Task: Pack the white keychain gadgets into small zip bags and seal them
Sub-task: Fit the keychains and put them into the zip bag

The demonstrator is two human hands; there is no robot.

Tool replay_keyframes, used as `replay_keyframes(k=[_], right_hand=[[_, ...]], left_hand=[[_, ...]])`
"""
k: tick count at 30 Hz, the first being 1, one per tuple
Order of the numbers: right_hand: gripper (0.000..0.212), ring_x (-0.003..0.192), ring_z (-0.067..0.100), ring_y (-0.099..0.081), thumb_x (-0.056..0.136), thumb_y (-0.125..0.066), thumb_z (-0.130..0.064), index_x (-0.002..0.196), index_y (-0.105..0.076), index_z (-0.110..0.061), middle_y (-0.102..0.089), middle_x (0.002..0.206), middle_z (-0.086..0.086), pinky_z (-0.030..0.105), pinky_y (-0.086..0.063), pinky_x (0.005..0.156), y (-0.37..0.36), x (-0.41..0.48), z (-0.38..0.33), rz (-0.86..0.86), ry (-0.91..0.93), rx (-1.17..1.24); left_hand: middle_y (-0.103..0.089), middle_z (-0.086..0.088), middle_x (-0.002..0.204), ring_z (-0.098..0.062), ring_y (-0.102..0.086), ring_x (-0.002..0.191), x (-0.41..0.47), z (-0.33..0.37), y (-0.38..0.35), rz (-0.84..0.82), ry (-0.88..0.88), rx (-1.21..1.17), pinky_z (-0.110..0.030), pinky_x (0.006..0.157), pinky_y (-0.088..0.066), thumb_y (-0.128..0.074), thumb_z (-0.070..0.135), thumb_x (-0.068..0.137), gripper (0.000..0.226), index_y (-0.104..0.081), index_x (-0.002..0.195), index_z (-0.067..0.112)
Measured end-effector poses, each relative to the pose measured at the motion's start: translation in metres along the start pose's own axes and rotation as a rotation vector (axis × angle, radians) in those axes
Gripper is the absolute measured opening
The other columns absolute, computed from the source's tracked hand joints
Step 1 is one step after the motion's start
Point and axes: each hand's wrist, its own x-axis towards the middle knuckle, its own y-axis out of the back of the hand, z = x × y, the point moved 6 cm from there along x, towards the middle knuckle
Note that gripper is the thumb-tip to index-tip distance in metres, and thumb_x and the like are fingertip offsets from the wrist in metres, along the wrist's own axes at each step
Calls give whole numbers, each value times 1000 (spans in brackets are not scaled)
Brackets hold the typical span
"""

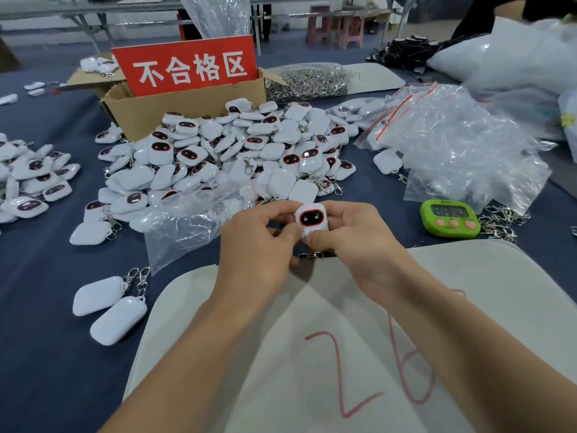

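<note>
From my remote seat I judge the job to be far from finished. 1 gadget (310, 220) sits at frame centre, face toward the camera with a small red light at its top. My left hand (259, 242) and right hand (352, 242) both pinch it, thumbs on its front and fingers curled behind. Its metal clasp (312, 255) hangs just below. It is not in a bag yet. An open-looking zip bag (193, 223) lies flat just left of the hands, apparently empty, and I take it for the next one to fill.

What remains is plain. A main heap (234, 151) of loose gadgets fills the middle of the frame, a smaller heap (31, 182) sits at the left edge, and 2 face-down gadgets (109, 304) lie at lower left. A stack of zip bags (452, 145) waits at centre right. A few near its left edge may hold gadgets, but I cannot tell whether any are sealed.

The surface is a dark blue cloth (46, 339), with a white mat (468, 292) marked 26 in red under my forearms. A green timer (449, 217) stands right of the hands. A cardboard box (187, 107) with a red sign (187, 65) stands at upper centre, beside a bag of metal clasps (307, 81). Beyond are metal table legs and a pink stool (337, 25).
</note>
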Motion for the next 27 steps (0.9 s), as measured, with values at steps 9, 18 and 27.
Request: replay_keyframes(k=[9, 18, 27], right_hand=[[37, 71, 16, -57, 83, -61, 5, 92, -78, -27, -70, 74, -2, 23, -44, 58, 9, -14, -32, 207, 469, -615], [29, 75, 0, -63, 76, -73, 3, 87, -78, -24, -70, 72, -16, 11, -45, 65, 18, -24, -44, 377, 634, -616], [24, 74, 9, -63, 77, -80, -1, 77, -74, -24, -71, 72, -9, 20, -50, 69, 22, -15, -39, 307, 510, -504]], left_hand=[[-70, 31, 71, 11, -67, 71, -8, 15, 0, 32, -154, 160, -3, 65, -45, -77, 19, 84, 26, -74, 80, 45], [-69, 35, 82, 6, -69, 77, -9, 21, 1, 83, -335, 196, -9, 71, -51, -78, 16, 83, 43, -69, 111, 47], [-70, 26, 77, 0, -65, 69, -4, 14, -4, 18, -265, 137, -20, 68, -55, -77, 6, 84, 43, -74, 86, 48]])
